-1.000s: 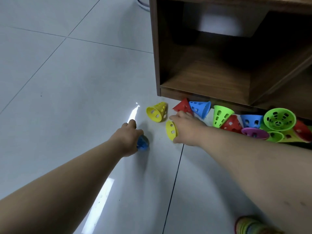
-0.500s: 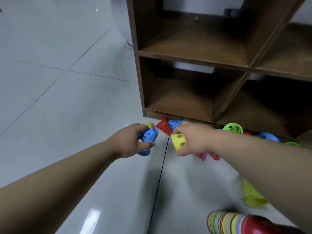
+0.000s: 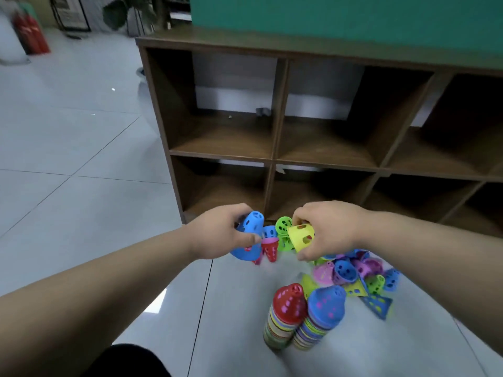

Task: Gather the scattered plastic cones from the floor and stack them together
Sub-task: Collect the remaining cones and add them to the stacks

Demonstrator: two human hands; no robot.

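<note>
Floor: pale glossy tiled floor [image 3: 81, 213] with dark grout lines; everything for the task sits on it at the lower right.
Backdrop: brown wooden cubby shelf [image 3: 275, 159] stands straight ahead, its open compartments holding nothing I can make out.
Loose heap: scattered perforated plastic cones [image 3: 351, 273] in pink, blue, green and yellow lie tumbled below the right forearm, near the foot of the shelf.
Stacks: red-topped stack of nested cones [image 3: 285, 314] and blue-topped stack of nested cones [image 3: 322, 317] stand upright and touching, nearer the person than the heap.
Left hand: left hand [image 3: 217, 232] curls around a blue perforated plastic cone [image 3: 249, 235], lifted clear of the floor.
Right hand: right hand [image 3: 329, 229] pinches a yellow perforated plastic cone [image 3: 300, 238], fingers on top and thumb beneath.
Blue axis: tilted, narrow end up and away, wide rim down towards the person.
Yellow axis: too blurred to tell which end leads.
Key relation: the two held cones are level and near each other, with a small red cone [image 3: 269, 248] showing between them. Both stacks lie down and to the right, closer to the right hand.
Judgement: either nest blue over yellow in the air, or bring them down onto a stack; the right hand has the shorter path.
</note>
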